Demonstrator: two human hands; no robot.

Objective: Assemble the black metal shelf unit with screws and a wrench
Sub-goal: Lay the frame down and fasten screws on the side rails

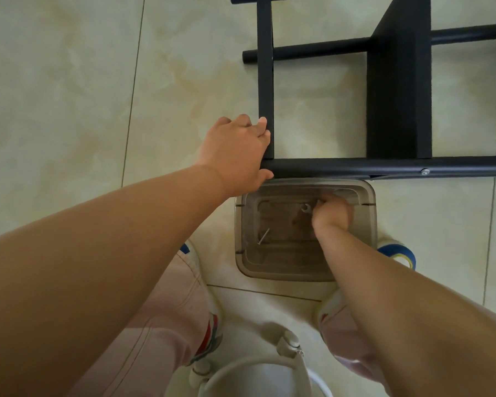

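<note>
The black metal shelf unit (395,90) lies on its side on the tiled floor, with a silver bolt head (425,172) in its near tube. My left hand (238,153) grips the frame's near left corner, fingers curled over the upright bar. My right hand (332,214) reaches down into a clear plastic box (367,193) below the frame. Its fingers are curled at a small silver wrench (306,209); whether they hold it is unclear. A single long screw (263,236) lies on the box's bottom at the left.
The box stands on the floor between my feet, in white shoes with blue and red trim (398,252). My knees in pale pink trousers (166,310) flank a white stool or stand (258,371) at the bottom edge. Tiled floor (69,96) stretches to the left.
</note>
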